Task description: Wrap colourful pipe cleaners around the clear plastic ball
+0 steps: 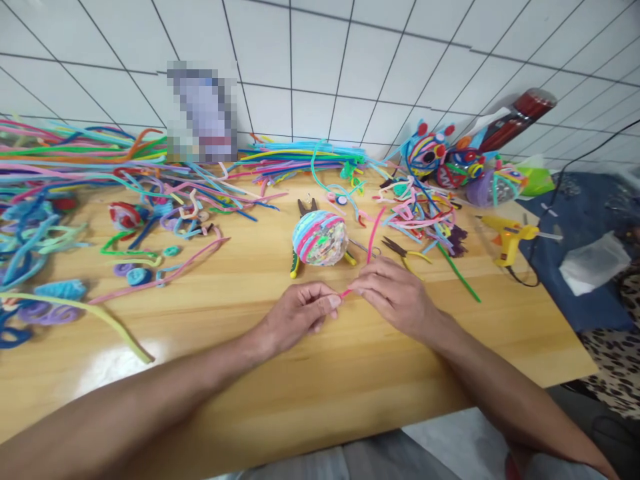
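Note:
A pink pipe cleaner [376, 233] runs between my two hands above the wooden table. My left hand [305, 310] pinches one end between thumb and fingers. Closed around the same strand a little further along is my right hand [393, 293], and the free length rises behind it. Just beyond the hands sits a ball [321, 238] partly wrapped in blue, pink and yellow pipe cleaners, its lower right side still transparent. Under and behind the ball lie yellow-handled pliers [294, 263], partly hidden. A second, black-jawed pair of pliers [395, 248] rests right of my right hand.
Bundles of pipe cleaners [300, 157] lie along the tiled wall. Coiled pieces [137, 275] cover the left. Scraps [423, 210] are heaped at right, near decorated balls [427, 153]. A yellow glue gun [510, 237] with a cord stands by the table's right edge.

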Motion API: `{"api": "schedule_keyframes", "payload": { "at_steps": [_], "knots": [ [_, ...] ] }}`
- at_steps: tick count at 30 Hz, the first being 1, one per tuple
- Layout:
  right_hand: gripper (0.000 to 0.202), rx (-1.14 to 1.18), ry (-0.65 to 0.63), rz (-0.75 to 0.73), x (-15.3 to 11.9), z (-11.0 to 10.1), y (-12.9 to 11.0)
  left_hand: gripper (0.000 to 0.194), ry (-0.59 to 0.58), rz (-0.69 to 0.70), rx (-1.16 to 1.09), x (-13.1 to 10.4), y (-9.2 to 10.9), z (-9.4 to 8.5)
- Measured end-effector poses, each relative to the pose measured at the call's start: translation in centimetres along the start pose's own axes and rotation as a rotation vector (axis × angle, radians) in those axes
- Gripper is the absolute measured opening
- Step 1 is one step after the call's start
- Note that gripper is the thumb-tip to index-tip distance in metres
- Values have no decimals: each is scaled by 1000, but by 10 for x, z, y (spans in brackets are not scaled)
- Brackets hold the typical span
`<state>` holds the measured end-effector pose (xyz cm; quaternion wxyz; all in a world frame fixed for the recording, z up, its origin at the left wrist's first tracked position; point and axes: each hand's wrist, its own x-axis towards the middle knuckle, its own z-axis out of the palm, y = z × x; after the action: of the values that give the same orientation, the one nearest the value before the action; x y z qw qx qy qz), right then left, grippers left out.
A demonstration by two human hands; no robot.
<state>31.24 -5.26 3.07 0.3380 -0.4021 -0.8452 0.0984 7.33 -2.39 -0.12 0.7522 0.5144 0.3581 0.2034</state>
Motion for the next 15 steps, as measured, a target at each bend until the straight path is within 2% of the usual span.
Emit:
{"api": "schedule_keyframes", "payload": {
  "at_steps": [6,10,15],
  "knots": [
    [22,-116,58,-53,-5,3,10,56,-16,-42,-93,-1,3,2],
    [24,-169,81,-102,-6,6,10,57,-22,-45,-80,-1,2,3],
    [23,-194,96,-94,-6,8,8,57,-21,-37,-30,-3,0,3]
  ]
}}
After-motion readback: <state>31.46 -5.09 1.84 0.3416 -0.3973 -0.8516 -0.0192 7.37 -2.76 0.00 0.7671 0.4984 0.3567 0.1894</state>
